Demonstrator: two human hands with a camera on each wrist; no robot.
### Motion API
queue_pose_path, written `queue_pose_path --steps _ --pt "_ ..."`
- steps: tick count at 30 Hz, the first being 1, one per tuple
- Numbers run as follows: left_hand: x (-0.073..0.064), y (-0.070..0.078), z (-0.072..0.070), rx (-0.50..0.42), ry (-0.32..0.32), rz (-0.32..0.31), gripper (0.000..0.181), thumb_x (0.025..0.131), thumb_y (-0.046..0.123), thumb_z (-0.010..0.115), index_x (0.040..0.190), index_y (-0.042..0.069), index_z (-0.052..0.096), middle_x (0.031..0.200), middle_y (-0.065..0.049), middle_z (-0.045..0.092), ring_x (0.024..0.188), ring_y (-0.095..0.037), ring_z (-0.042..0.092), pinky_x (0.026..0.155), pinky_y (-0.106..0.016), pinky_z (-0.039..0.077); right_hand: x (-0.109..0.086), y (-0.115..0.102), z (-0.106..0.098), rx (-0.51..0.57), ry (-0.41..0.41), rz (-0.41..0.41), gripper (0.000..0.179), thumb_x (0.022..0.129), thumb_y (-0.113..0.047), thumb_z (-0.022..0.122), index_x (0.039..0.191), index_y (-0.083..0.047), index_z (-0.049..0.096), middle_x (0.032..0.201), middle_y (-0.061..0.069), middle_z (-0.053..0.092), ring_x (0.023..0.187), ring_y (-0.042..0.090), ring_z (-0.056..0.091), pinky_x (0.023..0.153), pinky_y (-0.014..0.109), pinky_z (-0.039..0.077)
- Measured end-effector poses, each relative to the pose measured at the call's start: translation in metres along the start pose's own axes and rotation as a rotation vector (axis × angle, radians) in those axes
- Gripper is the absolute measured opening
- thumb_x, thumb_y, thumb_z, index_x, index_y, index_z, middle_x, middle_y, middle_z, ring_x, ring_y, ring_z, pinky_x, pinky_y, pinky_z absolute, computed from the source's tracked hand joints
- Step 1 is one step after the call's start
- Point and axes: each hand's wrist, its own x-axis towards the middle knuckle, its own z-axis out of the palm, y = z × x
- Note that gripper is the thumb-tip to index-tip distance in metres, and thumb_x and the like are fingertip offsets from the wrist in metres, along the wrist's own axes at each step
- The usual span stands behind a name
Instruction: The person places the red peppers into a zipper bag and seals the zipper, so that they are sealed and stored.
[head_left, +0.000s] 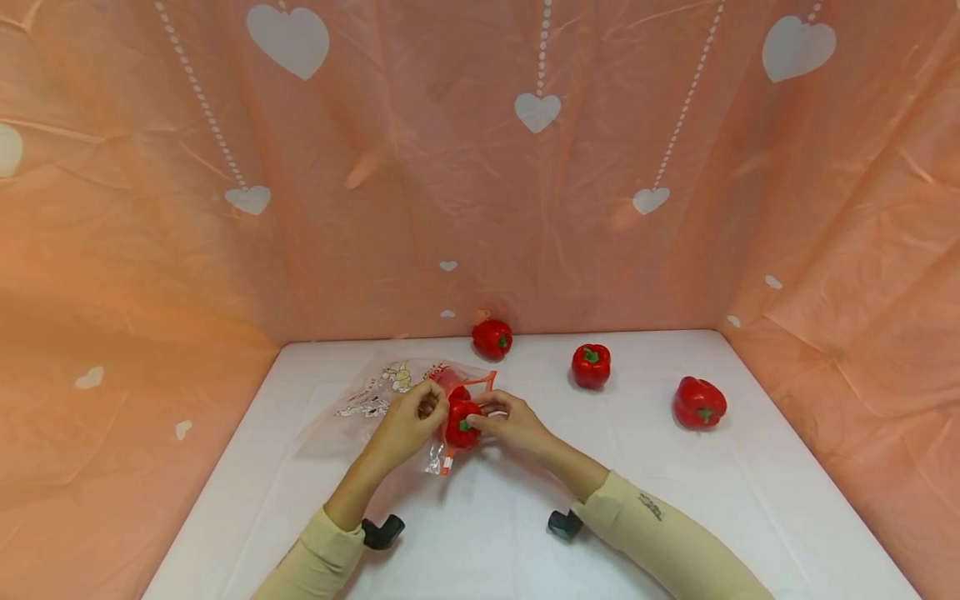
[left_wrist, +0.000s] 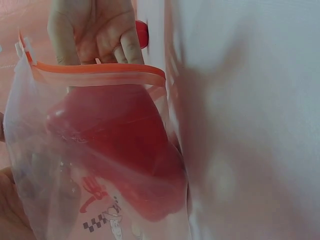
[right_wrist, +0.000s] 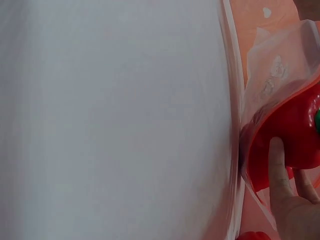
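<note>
A clear zip bag (head_left: 367, 406) with printed figures and an orange zip edge lies on the table, its mouth toward the right. My left hand (head_left: 415, 412) pinches the near side of that mouth. In my right hand (head_left: 519, 427) is a red bell pepper (head_left: 453, 433) with a green stem, gripped at the bag's opening. The right wrist view shows the fingers (right_wrist: 278, 165) against this pepper (right_wrist: 295, 127), partly within the orange rim. More red (left_wrist: 155, 195) shows through the film deeper in the bag, apparently another pepper. The left fingertips are partly hidden.
Three more red bell peppers lie on the white table (head_left: 480, 533): one at the back edge (head_left: 492, 339), one right of centre (head_left: 591, 367) and one farther right (head_left: 699, 403). Orange curtains with white hearts (head_left: 537, 112) enclose the back and sides. Black devices (head_left: 383, 532) sit at both wrists.
</note>
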Motion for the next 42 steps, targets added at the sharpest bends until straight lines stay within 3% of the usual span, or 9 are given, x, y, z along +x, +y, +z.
queue_pose_path --steps 3,12,20,30,42 --pt "0.000 0.000 -0.001 0.001 0.000 0.005 0.006 0.102 0.007 0.066 0.100 0.011 0.064 0.087 0.000 0.065 0.084 -0.016 0.061 0.080 -0.028 0.053 0.001 0.002 0.003 0.007 0.016 0.001 0.036 0.099 -0.018 0.078 0.127 0.001 0.068 0.115 0.011 0.073 0.105 0.019 0.067 0.084 0.026 0.056" --pt "0.000 0.000 -0.002 -0.012 -0.010 0.033 0.008 0.102 0.005 0.066 0.098 0.011 0.062 0.085 0.001 0.063 0.081 -0.016 0.061 0.078 -0.028 0.052 -0.001 0.001 0.010 0.065 0.014 -0.016 0.031 0.096 -0.010 0.078 0.118 0.006 0.064 0.103 0.013 0.072 0.086 0.011 0.068 0.076 0.024 0.056" --pt "0.000 -0.002 -0.003 -0.006 -0.015 0.032 0.008 0.103 0.007 0.066 0.098 0.012 0.062 0.086 0.002 0.064 0.084 -0.016 0.061 0.080 -0.031 0.052 0.001 0.002 0.017 0.138 0.003 0.027 0.027 0.097 -0.005 0.077 0.117 0.007 0.063 0.099 0.015 0.073 0.073 0.021 0.076 0.073 0.038 0.065" --pt "-0.001 -0.003 -0.003 -0.009 -0.012 0.036 0.008 0.103 0.007 0.066 0.098 0.013 0.062 0.086 0.002 0.065 0.083 -0.015 0.062 0.080 -0.030 0.052 0.005 0.005 0.023 0.030 0.038 0.007 0.028 0.094 -0.005 0.080 0.116 0.005 0.066 0.100 0.013 0.073 0.083 0.011 0.069 0.070 0.021 0.055" --pt "-0.001 -0.002 -0.003 -0.013 -0.003 0.023 0.009 0.103 0.008 0.067 0.097 0.013 0.063 0.087 0.002 0.066 0.083 -0.014 0.062 0.081 -0.029 0.051 0.007 0.008 0.024 0.091 -0.052 -0.043 0.035 0.095 0.002 0.074 0.127 0.012 0.063 0.118 0.026 0.072 0.106 0.029 0.075 0.082 0.024 0.059"
